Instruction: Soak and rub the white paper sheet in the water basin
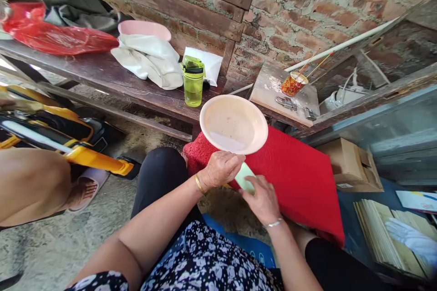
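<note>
A pale green, smooth, flat-looking piece (pixel 244 177) lies between my hands, in front of the basin; its kind is not clear. My left hand (pixel 221 169), with a gold bangle at the wrist, is closed at its upper end. My right hand (pixel 262 199) grips its lower end with thumb and fingers, slightly blurred. Just beyond my left hand, the cream basin (pixel 262 134) holds shallow, cloudy water with small specks. It stands on a red cloth (pixel 300 177) draped over a low support.
Behind, a dark wooden bench (pixel 153 97) bears a green bottle (pixel 193 86), white cloth and a red bag (pixel 61 32). A small board (pixel 262 86) carries a patterned cup. At right are a cardboard box (pixel 351 168) and stacked sheets (pixel 378 232). Another person's leg (pixel 34 186) is at left.
</note>
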`<action>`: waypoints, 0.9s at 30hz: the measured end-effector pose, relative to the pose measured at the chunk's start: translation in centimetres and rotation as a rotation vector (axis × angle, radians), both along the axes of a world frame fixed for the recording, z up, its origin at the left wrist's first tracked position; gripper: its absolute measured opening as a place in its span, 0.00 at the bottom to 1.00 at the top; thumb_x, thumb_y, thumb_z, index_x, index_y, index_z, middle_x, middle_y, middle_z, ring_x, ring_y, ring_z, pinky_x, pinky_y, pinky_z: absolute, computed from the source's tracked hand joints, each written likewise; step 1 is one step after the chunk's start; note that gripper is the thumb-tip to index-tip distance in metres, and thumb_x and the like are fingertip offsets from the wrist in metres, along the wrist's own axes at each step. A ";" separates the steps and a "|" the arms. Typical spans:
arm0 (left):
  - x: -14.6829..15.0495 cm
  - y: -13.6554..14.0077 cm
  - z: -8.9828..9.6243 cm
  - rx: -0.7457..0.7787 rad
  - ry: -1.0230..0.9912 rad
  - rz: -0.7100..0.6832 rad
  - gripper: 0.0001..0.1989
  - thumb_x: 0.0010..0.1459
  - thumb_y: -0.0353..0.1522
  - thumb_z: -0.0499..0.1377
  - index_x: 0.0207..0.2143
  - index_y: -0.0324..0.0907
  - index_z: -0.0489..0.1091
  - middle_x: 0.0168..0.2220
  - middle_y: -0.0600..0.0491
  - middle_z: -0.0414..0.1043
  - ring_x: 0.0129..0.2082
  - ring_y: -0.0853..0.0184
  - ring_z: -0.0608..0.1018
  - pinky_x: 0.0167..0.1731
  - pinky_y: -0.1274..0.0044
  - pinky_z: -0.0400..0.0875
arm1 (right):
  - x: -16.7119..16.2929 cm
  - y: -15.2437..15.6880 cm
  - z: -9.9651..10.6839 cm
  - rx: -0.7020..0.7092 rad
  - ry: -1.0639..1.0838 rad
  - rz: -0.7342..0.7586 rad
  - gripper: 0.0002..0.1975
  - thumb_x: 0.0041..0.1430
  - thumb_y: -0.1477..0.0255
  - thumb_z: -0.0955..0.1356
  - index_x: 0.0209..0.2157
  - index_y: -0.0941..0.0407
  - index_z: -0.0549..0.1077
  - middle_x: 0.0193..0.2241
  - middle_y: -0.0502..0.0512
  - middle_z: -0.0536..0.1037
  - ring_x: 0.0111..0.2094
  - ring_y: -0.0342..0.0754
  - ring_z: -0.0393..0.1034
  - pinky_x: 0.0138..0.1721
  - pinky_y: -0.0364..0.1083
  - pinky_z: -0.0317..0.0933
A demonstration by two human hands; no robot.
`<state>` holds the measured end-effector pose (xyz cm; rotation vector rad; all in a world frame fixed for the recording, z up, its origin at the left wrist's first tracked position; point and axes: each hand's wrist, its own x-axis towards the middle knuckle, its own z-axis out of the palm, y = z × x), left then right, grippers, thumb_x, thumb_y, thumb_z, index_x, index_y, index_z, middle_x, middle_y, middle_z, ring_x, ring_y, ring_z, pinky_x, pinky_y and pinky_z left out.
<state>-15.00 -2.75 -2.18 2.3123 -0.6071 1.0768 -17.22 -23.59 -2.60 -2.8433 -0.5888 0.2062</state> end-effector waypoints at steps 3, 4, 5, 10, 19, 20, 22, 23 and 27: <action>-0.3 -0.1 0.0 0.017 0.022 -0.034 0.07 0.65 0.28 0.53 0.42 0.41 0.70 0.24 0.56 0.72 0.24 0.69 0.76 0.27 0.78 0.69 | -0.6 -9.4 0.7 -0.053 0.138 -0.292 0.21 0.58 0.53 0.65 0.49 0.47 0.74 0.43 0.54 0.74 0.41 0.53 0.72 0.44 0.50 0.63; -0.4 -0.1 0.1 0.022 0.023 -0.043 0.06 0.65 0.28 0.53 0.42 0.41 0.70 0.23 0.56 0.72 0.23 0.69 0.76 0.27 0.78 0.69 | -1.0 -12.7 1.2 -0.101 0.163 -0.421 0.24 0.56 0.50 0.64 0.49 0.47 0.74 0.43 0.55 0.74 0.40 0.54 0.72 0.42 0.51 0.64; -0.5 -0.1 0.2 0.026 0.021 -0.050 0.06 0.65 0.28 0.54 0.42 0.40 0.70 0.23 0.56 0.71 0.23 0.69 0.75 0.27 0.78 0.68 | -1.5 -15.8 1.8 -0.170 0.178 -0.541 0.27 0.56 0.48 0.63 0.50 0.48 0.74 0.42 0.56 0.74 0.39 0.55 0.73 0.41 0.52 0.65; -0.3 0.6 0.7 0.012 -0.024 -0.018 0.06 0.64 0.27 0.54 0.41 0.40 0.70 0.23 0.55 0.72 0.23 0.69 0.76 0.27 0.78 0.69 | -2.8 -21.6 3.4 -0.344 0.095 -0.760 0.36 0.55 0.41 0.57 0.52 0.50 0.74 0.39 0.62 0.74 0.34 0.60 0.74 0.39 0.58 0.66; 0.3 2.3 1.1 -0.258 -0.027 0.090 0.06 0.65 0.26 0.55 0.41 0.41 0.70 0.31 0.53 0.80 0.29 0.70 0.81 0.32 0.80 0.74 | 0.5 0.7 1.3 0.005 0.003 0.059 0.14 0.58 0.63 0.69 0.46 0.48 0.76 0.44 0.55 0.75 0.46 0.54 0.70 0.51 0.53 0.60; 0.2 2.3 1.0 -0.241 -0.015 0.086 0.06 0.65 0.26 0.55 0.41 0.41 0.70 0.31 0.53 0.80 0.28 0.70 0.81 0.32 0.80 0.74 | 0.9 2.3 1.2 0.012 0.017 0.101 0.14 0.58 0.64 0.70 0.46 0.47 0.76 0.44 0.55 0.75 0.48 0.54 0.69 0.53 0.54 0.58; 0.2 2.2 0.8 -0.213 0.002 0.083 0.06 0.65 0.26 0.55 0.41 0.42 0.70 0.30 0.53 0.80 0.27 0.70 0.81 0.31 0.80 0.74 | 1.6 3.8 1.0 0.030 0.053 0.119 0.15 0.57 0.64 0.71 0.47 0.46 0.76 0.45 0.54 0.75 0.50 0.53 0.69 0.54 0.54 0.57; 0.2 2.1 0.8 -0.202 0.006 0.083 0.06 0.65 0.26 0.55 0.41 0.41 0.71 0.30 0.53 0.80 0.27 0.70 0.81 0.31 0.80 0.74 | 1.9 3.4 0.9 0.035 0.072 0.096 0.16 0.56 0.64 0.71 0.48 0.46 0.76 0.45 0.53 0.75 0.50 0.53 0.69 0.54 0.53 0.58; 0.1 1.7 0.7 -0.158 0.007 0.059 0.06 0.65 0.26 0.54 0.41 0.41 0.70 0.30 0.53 0.79 0.26 0.69 0.80 0.28 0.79 0.72 | 2.2 -4.3 0.2 0.031 0.094 -0.183 0.18 0.57 0.61 0.69 0.48 0.49 0.76 0.45 0.54 0.76 0.47 0.53 0.71 0.50 0.51 0.61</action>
